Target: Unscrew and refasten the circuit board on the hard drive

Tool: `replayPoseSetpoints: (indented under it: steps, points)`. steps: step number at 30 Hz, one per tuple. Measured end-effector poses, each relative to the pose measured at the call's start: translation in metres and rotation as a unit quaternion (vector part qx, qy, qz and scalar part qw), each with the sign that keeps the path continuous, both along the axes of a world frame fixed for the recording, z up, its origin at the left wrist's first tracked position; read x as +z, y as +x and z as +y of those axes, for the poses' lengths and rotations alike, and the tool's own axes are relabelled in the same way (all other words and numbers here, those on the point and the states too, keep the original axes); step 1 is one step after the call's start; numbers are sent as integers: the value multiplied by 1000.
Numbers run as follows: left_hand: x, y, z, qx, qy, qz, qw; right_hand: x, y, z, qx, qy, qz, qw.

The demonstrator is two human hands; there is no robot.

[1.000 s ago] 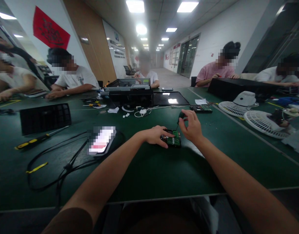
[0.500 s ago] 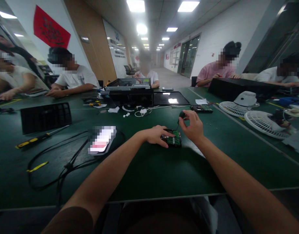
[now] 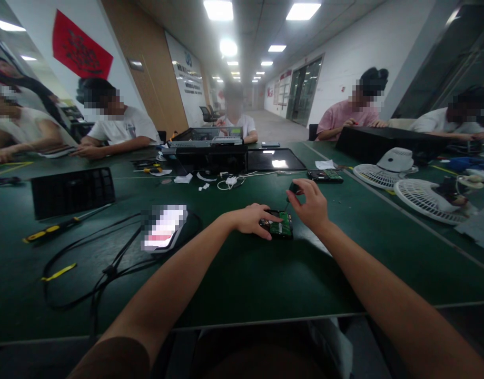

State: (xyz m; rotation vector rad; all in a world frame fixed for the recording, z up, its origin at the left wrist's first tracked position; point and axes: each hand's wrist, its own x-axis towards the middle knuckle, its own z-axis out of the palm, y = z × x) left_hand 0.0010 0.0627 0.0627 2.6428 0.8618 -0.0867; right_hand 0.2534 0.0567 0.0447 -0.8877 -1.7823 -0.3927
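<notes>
A hard drive (image 3: 282, 227) lies on the green table with its circuit board facing up. My left hand (image 3: 253, 220) grips its left end, the thumb along the near edge and a finger stretched over the board. My right hand (image 3: 312, 202) is closed around the dark handle of a screwdriver (image 3: 293, 188). The thin shaft points down to the far right part of the board; its tip is too small to make out.
On the left lie a phone (image 3: 165, 227), black cables (image 3: 110, 269), a yellow-black screwdriver (image 3: 52, 230) and a black panel (image 3: 72, 193). Another circuit board (image 3: 325, 176) sits beyond my right hand, white fan parts (image 3: 431, 200) farther right. Several people sit around the table.
Both hands stay at the hard drive. The screwdriver and my right fingers have shifted only slightly, and the whole view has moved a little.
</notes>
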Motion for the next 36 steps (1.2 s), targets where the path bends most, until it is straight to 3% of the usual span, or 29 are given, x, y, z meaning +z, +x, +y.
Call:
replayPoseSetpoints:
  steps: [19, 36]
  points:
    - [-1, -1, 1, -8, 6, -9, 1000, -3, 3, 3, 2, 22, 3, 1000]
    - [0, 0, 1, -7, 5, 1, 1000, -8, -1, 0, -1, -18, 49, 999]
